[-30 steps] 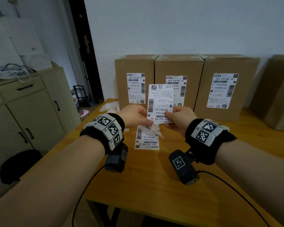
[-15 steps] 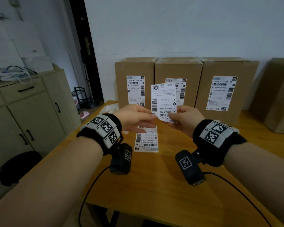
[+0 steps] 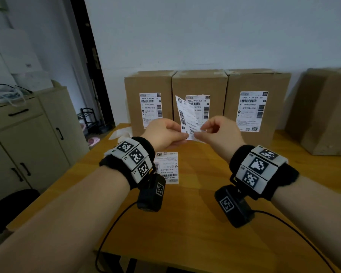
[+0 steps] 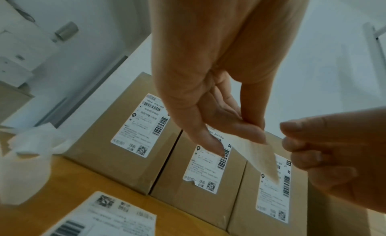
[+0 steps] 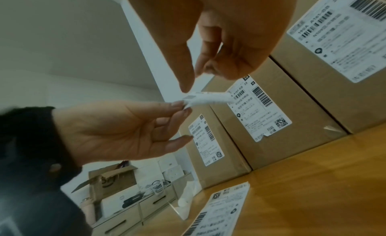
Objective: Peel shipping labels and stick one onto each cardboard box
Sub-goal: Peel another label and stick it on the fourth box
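I hold a white shipping label (image 3: 187, 117) up in front of the middle box, tilted left. My left hand (image 3: 182, 133) pinches its lower edge between thumb and fingers. My right hand (image 3: 200, 133) pinches the lower corner beside it. The left wrist view shows the label's plain back (image 4: 259, 157) under my left hand (image 4: 246, 129). It appears edge-on (image 5: 208, 98) in the right wrist view, below my right hand (image 5: 194, 81). Three cardboard boxes stand in a row at the wall, left (image 3: 134, 89), middle (image 3: 199, 83) and right (image 3: 258, 81). Each carries a label on its front.
A second label sheet (image 3: 166, 166) lies flat on the wooden table (image 3: 185, 223) under my left wrist. A larger bare cardboard box (image 3: 323, 111) stands at the far right. Crumpled white backing paper (image 3: 120, 133) lies left of the boxes. A beige cabinet (image 3: 28, 138) stands left.
Both hands have risen with the label. It has turned from facing me to tilted and nearly edge-on, and my right fingers have moved to its lower corner.
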The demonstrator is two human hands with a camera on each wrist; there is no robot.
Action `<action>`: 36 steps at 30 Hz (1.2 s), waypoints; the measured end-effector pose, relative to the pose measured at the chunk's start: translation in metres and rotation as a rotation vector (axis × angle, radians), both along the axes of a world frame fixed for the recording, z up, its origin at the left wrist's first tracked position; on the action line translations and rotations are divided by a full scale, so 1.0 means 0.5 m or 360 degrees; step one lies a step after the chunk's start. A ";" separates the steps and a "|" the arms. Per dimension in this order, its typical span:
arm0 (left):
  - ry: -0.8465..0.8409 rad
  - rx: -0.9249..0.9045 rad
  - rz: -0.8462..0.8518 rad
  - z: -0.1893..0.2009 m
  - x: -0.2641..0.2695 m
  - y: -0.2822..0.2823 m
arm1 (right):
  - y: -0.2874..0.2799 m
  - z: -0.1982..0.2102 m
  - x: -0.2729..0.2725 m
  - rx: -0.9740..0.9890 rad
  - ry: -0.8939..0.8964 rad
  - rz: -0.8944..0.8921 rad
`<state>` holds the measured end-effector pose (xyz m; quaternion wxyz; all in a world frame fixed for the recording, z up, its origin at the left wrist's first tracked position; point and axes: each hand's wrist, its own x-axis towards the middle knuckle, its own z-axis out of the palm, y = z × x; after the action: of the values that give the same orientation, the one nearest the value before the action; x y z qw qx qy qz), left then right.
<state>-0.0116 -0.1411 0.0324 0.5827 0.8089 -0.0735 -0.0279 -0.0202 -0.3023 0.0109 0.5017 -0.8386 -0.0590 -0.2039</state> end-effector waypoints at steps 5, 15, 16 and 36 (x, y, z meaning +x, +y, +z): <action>-0.0044 -0.0031 -0.0056 -0.002 0.000 -0.025 | 0.003 0.000 -0.005 -0.0031 -0.0047 0.0121; 0.0024 -0.0025 -0.0011 0.000 -0.002 -0.041 | -0.007 -0.007 -0.013 -0.0056 -0.0080 0.0130; 0.0020 -0.0034 0.0002 0.000 -0.001 -0.043 | -0.008 -0.008 -0.012 -0.0036 -0.0097 0.0129; -0.0523 0.0386 0.0087 -0.011 0.005 -0.061 | -0.028 -0.013 -0.002 0.0702 0.0340 0.0316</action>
<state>-0.0093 -0.1716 0.0269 0.4617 0.8685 -0.1416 0.1115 -0.0212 -0.3165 0.0043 0.6932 -0.7159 -0.0418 -0.0718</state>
